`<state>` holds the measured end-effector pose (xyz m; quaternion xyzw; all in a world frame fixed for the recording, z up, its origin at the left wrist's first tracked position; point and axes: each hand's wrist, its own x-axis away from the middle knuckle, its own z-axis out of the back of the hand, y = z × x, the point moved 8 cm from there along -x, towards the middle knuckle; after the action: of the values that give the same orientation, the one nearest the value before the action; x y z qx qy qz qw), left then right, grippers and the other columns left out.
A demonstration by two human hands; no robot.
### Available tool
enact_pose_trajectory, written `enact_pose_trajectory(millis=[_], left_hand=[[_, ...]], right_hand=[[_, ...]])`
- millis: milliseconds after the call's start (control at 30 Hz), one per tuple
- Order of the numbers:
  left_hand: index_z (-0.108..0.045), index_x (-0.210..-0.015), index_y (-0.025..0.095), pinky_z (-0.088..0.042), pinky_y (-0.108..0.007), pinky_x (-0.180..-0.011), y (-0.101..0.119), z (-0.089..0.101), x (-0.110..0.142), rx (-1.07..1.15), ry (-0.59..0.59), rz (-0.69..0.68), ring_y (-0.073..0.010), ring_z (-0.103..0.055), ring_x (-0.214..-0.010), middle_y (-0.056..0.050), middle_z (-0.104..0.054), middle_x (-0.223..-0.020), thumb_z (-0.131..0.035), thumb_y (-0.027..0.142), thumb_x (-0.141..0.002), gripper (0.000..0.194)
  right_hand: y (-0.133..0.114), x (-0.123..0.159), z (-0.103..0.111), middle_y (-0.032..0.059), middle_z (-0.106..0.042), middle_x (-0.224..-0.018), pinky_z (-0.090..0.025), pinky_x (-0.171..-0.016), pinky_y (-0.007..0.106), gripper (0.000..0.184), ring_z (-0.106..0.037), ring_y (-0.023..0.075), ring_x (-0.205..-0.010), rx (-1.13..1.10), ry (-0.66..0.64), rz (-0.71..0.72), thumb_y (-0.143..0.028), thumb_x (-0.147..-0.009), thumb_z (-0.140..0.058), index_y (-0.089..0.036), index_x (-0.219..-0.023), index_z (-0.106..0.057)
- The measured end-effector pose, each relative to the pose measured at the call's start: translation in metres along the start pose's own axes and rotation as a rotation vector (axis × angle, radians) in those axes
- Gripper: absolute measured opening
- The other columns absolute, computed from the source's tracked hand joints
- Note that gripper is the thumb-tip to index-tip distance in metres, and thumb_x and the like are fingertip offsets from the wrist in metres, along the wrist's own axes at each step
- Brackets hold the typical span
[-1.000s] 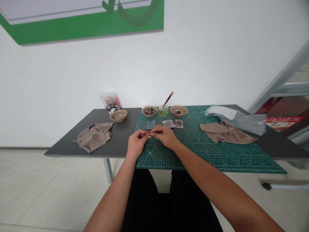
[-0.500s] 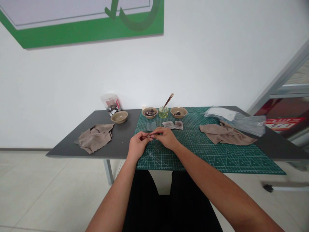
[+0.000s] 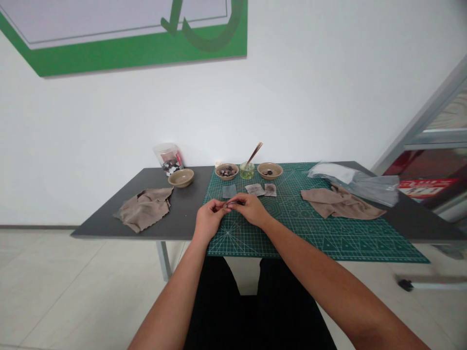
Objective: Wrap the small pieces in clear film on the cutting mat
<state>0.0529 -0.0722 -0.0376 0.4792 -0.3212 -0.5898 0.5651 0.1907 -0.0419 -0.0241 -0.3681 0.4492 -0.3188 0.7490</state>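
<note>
Over the green cutting mat (image 3: 310, 238), my left hand (image 3: 208, 217) and my right hand (image 3: 251, 209) meet at their fingertips. Both are closed in a pinch around one small dark piece (image 3: 225, 205), mostly covered by fingers, its kind too small to tell. Just beyond the fingers lies a grey square sheet (image 3: 229, 191). Right of it are two smudged whitish pads, one (image 3: 254, 189) beside the other (image 3: 270, 189). Behind them stand a bowl (image 3: 226, 178) of brown and dark pieces, a glass jar (image 3: 247, 171) with thin sticks (image 3: 255, 151), and a bowl (image 3: 270, 176) with a few dark pieces.
On the dark table (image 3: 182, 221) at left lie a crumpled brown cloth (image 3: 146, 209), a tan bowl (image 3: 181, 183) and a tilted clear tub (image 3: 168, 158) of pieces. Another brown cloth (image 3: 335, 201) and a clear plastic bag (image 3: 375, 187) lie at right. A white wall (image 3: 310, 87) rises behind.
My fingers have shifted slightly around the small piece, which both hands still pinch. The whole view has tipped a little; the things on the table stay where they were.
</note>
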Motion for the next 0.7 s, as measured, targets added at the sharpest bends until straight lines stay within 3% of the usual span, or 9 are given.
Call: enact_pose_trajectory(millis=[333, 700], left_hand=[[-0.066, -0.074, 0.018, -0.039, -0.024, -0.059, 0.0004, 0.0005, 0.0017, -0.034, -0.006, 0.000, -0.0126, -0.054, -0.061, 0.002, -0.064, -0.066, -0.069, 0.033, -0.066, 0.018], [-0.065, -0.074, 0.017, -0.042, -0.025, -0.063, -0.0014, -0.0006, 0.0001, 0.088, -0.008, 0.002, -0.0131, -0.056, -0.063, 0.001, -0.065, -0.068, -0.069, 0.030, -0.065, 0.016]], right_hand=[[-0.0027, 0.0011, -0.0014, 0.0021, -0.072, -0.082, -0.045, -0.077, 0.030, 0.010, -0.063, 0.0169, -0.079, -0.004, -0.011, -0.093, -0.026, -0.078, -0.065, -0.018, -0.083, -0.070], [-0.0039, 0.0013, -0.0006, 0.0015, -0.070, -0.083, -0.044, -0.077, 0.030, 0.012, -0.062, 0.0166, -0.080, -0.007, 0.011, -0.063, -0.029, -0.079, -0.064, -0.018, -0.084, -0.067]])
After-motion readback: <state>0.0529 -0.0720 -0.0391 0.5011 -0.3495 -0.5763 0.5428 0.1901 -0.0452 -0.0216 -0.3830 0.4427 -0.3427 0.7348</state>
